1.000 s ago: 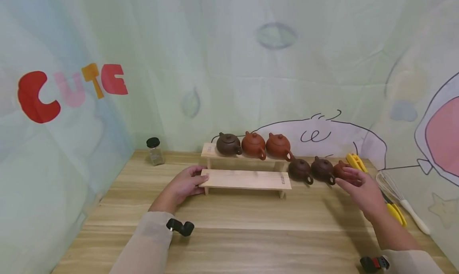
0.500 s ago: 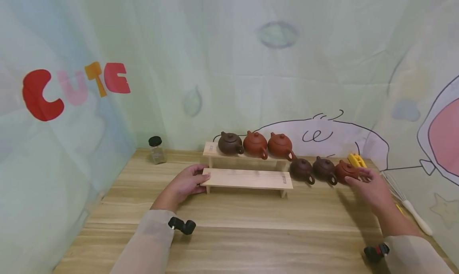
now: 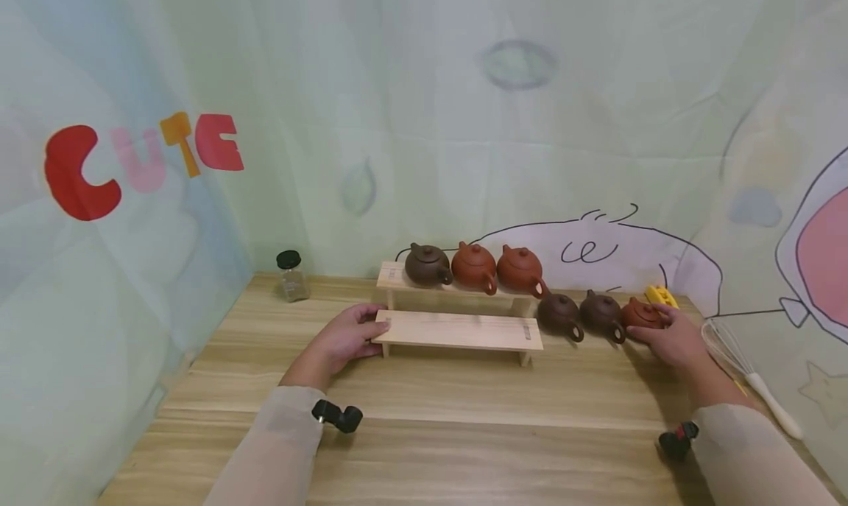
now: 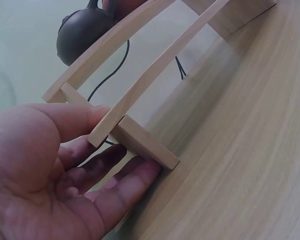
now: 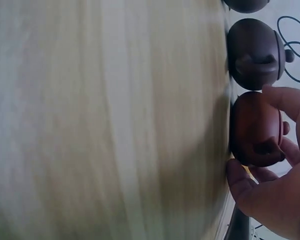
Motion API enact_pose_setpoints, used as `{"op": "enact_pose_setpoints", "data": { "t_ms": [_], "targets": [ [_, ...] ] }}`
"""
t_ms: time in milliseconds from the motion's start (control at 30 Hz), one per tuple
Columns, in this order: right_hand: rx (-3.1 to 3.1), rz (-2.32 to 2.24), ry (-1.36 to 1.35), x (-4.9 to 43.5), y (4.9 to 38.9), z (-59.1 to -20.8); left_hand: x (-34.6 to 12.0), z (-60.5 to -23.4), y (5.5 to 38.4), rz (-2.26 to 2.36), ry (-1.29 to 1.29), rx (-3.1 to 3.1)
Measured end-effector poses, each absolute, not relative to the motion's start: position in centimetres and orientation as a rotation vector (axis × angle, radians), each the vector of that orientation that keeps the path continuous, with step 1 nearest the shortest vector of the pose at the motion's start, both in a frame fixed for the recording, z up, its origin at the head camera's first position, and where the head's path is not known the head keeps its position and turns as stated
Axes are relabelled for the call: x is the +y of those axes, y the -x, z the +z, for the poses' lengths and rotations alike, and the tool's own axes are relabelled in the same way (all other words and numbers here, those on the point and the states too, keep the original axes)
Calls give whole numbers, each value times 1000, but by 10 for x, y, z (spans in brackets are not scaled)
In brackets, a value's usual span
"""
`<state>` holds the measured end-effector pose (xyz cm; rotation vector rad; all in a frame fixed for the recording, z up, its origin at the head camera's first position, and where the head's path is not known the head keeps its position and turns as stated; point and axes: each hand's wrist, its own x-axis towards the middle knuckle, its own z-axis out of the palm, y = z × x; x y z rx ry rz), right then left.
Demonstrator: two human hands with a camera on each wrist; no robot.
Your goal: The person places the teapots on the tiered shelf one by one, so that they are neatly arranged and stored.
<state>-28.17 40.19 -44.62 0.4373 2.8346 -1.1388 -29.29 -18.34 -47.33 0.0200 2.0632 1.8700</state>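
Observation:
My left hand (image 3: 346, 338) grips the left end of a low wooden stand (image 3: 457, 329); in the left wrist view the thumb lies over the top board and the fingers bend against the leg (image 4: 145, 142). At the right, my right hand (image 3: 681, 344) holds a small reddish-brown teapot (image 3: 639, 314), fingers on either side of its body, as the right wrist view shows. That teapot (image 5: 255, 125) stands on the table at the end of a row, beside two dark brown teapots (image 3: 601, 314). Its handle points toward my palm.
Behind the low stand, a taller wooden stand (image 3: 391, 274) bears a dark teapot (image 3: 427, 265) and two reddish ones (image 3: 520, 270). A black-lidded glass jar (image 3: 293, 281) stands back left. A whisk (image 3: 755, 381) and a yellow-handled tool (image 3: 660, 297) lie at the right edge.
My right hand has come round the reddish teapot at the row's end, its wrist swinging in to the left. The left hand keeps its place on the stand; the head view has shifted slightly.

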Motion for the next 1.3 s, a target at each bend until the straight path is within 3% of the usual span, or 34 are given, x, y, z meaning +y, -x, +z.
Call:
{"op": "enact_pose_setpoints", "data": {
  "t_ms": [400, 600, 867, 1300],
  "targets": [
    [2833, -1179, -545, 397, 286, -448, -182, -471, 293, 1863, -11, 2066],
    [2913, -1253, -457, 399, 280, -446, -183, -470, 294, 1867, -3, 2065],
    [3036, -1339, -323, 382, 244, -430, -183, -468, 292, 1854, -8, 2062],
    [2878, -1488, -153, 311, 188, -424, -182, -468, 291, 1847, -7, 2067]
  ]
}}
